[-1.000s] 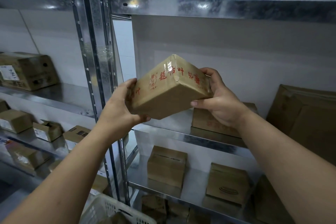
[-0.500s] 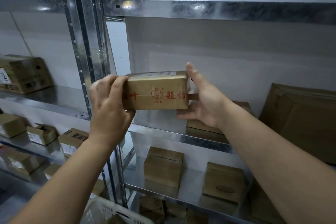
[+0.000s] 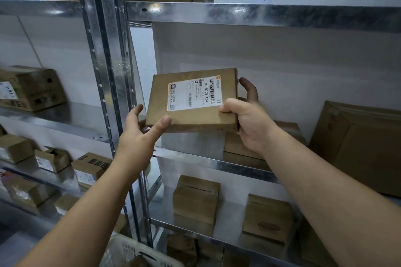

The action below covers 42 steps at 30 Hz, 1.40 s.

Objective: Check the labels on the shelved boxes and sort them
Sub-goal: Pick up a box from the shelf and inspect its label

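A cardboard box [image 3: 195, 119], label [image 3: 191, 93] facing the viewer, is being held before the metal shelf [image 3: 195, 159], its near left corner being pinched by the left hand [image 3: 138, 136], its right edge being gripped by the right hand [image 3: 249, 123].

cardboard box [image 3: 193, 120] held above front edge of steel shelf [image 3: 195, 158], shipping label [image 3: 193, 93] facing camera | left hand [image 3: 138, 138] pinches its lower-left corner | right hand [image 3: 249, 123] grips its right edge | flat carton [image 3: 238, 149] on shelf beneath
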### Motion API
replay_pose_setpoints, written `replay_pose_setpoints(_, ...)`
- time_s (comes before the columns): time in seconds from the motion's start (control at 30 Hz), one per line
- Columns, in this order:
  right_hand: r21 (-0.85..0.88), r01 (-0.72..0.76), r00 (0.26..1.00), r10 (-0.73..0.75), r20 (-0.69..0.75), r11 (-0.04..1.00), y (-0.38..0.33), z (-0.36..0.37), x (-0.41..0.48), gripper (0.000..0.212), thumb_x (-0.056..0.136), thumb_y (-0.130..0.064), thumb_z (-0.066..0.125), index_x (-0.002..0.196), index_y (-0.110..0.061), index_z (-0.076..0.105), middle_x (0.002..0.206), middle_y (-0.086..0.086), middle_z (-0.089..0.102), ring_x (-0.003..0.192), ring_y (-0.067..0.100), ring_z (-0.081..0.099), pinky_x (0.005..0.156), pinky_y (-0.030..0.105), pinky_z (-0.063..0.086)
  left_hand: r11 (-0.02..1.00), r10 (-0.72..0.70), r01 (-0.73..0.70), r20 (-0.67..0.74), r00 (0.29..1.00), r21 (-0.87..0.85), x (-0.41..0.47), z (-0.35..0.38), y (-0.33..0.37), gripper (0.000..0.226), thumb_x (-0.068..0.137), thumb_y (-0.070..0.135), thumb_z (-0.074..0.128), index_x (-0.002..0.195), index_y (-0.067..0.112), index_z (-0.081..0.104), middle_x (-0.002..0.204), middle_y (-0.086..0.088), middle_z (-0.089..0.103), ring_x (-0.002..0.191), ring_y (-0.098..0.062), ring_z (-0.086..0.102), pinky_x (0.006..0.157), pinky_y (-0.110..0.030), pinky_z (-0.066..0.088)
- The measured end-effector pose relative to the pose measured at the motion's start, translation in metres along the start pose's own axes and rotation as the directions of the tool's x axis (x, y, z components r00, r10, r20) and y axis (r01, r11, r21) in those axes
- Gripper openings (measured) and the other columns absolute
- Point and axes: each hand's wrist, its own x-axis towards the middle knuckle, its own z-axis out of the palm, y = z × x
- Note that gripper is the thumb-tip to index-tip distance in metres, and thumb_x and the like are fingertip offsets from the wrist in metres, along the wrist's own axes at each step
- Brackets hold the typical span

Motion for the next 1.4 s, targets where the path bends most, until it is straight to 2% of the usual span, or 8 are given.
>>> replay_pose_setpoints(0.27, -0.236, 0.116, 0.988, -0.089, 0.124, 0.965, -0.001, -0.010, 0.001, 0.108, 0.068, -0.011, 0.075, 0.157, -0.054, 0.032, 0.139, 0.007, 0.064, 0.119, 0.030, 0.072, 0.091, 0.037, 0.062, 0.992, -0.091, 0.098, 0.081, 0.993, -0.082, 0.004, -0.006, 0.002, 0.132, 0.061, 0.085, 0.087, 0.169, 0.037, 0.027, 0.157, 0.002, 0.055, 0.136, -0.023, 0.060, 0.115, -0.055, 0.050)
replay_pose_setpoints(0.37, -0.530, 0.281, 0.943, -0.129, 0.306, 0.800, -0.027, -0.020, -0.001, 0.111, 0.067, -0.012, 0.076, 0.156, -0.060, 0.030, 0.141, -0.006, 0.056, 0.116, 0.026, 0.071, 0.093, 0.041, 0.065, 0.998, 0.041, -0.045, 0.077, 0.996, 0.052, 0.012, -0.017, 0.013, 0.135, 0.055, 0.076, 0.095, 0.167, 0.048, 0.025, 0.169, 0.005, 0.042, 0.151, -0.019, 0.043, 0.123, -0.052, 0.040)
replay_pose_setpoints(0.53, -0.696, 0.444, 0.857, -0.040, 0.514, 0.564, -0.079, -0.014, -0.003, 0.111, 0.074, -0.010, 0.086, 0.154, -0.061, 0.028, 0.145, -0.012, 0.049, 0.119, 0.021, 0.066, 0.095, 0.044, 0.065, 0.964, 0.117, -0.202, 0.403, 0.908, 0.174, 0.030, -0.027, 0.045, 0.138, 0.049, 0.068, 0.101, 0.165, 0.055, 0.026, 0.164, 0.021, 0.047, 0.153, -0.004, 0.039, 0.128, -0.046, 0.029)
replay_pose_setpoints(0.83, -0.707, 0.577, 0.810, -0.177, 0.559, 0.409, -0.092, 0.001, 0.004, 0.120, 0.076, -0.006, 0.089, 0.164, -0.055, 0.023, 0.159, -0.012, 0.041, 0.148, 0.010, 0.045, 0.118, 0.041, 0.051, 0.956, 0.205, -0.265, 0.359, 0.911, 0.127, 0.034, -0.021, 0.045, 0.095, 0.072, 0.035, 0.098, 0.154, 0.047, 0.051, 0.142, 0.018, 0.066, 0.133, -0.010, 0.061, 0.110, -0.051, 0.055)
replay_pose_setpoints(0.93, -0.699, 0.441, 0.893, -0.354, 0.278, 0.563, -0.069, 0.009, 0.010, 0.122, 0.078, -0.021, 0.095, 0.169, -0.048, 0.018, 0.170, -0.008, 0.029, 0.156, 0.010, 0.029, 0.127, 0.042, 0.038, 0.987, 0.160, -0.156, 0.261, 0.952, -0.036, 0.036, -0.017, 0.034, 0.096, 0.070, 0.035, 0.103, 0.151, 0.047, 0.052, 0.138, 0.012, 0.069, 0.129, -0.021, 0.068, 0.102, -0.054, 0.060)
replay_pose_setpoints(1.03, -0.514, 0.147, 0.983, -0.183, -0.021, 0.845, -0.031, 0.026, 0.013, 0.119, 0.080, -0.045, 0.096, 0.167, -0.046, 0.017, 0.171, 0.004, 0.032, 0.154, 0.030, 0.039, 0.117, 0.049, 0.045, 0.975, 0.084, -0.045, 0.171, 0.982, -0.219, 0.040, -0.008, 0.027, 0.095, 0.074, 0.022, 0.099, 0.152, 0.040, 0.048, 0.135, 0.005, 0.070, 0.121, -0.027, 0.074, 0.091, -0.052, 0.066)
replay_pose_setpoints(1.17, -0.231, -0.066, 0.997, 0.053, -0.062, 0.971, 0.011, 0.044, 0.017, 0.115, 0.075, -0.069, 0.090, 0.164, -0.047, 0.020, 0.158, 0.008, 0.055, 0.139, 0.029, 0.057, 0.118, 0.053, 0.045, 0.961, 0.034, -0.006, 0.098, 0.995, -0.275, 0.047, 0.005, 0.022, 0.087, 0.087, 0.006, 0.087, 0.153, 0.037, 0.040, 0.136, 0.000, 0.068, 0.112, -0.021, 0.077, 0.080, -0.040, 0.068)
replay_pose_setpoints(1.4, -0.115, -0.031, 0.999, 0.027, -0.039, 0.993, 0.028, 0.065, 0.031, 0.063, 0.091, -0.039, 0.088, 0.142, -0.032, 0.051, 0.118, -0.010, 0.081, 0.103, 0.014, 0.080, 0.094, 0.042, 0.065, 0.978, 0.001, 0.003, 0.017, 1.000, -0.207, 0.064, 0.018, 0.015, 0.069, 0.094, 0.013, 0.082, 0.149, 0.039, 0.049, 0.143, 0.001, 0.064, 0.117, -0.025, 0.074, 0.093, -0.048, 0.066)
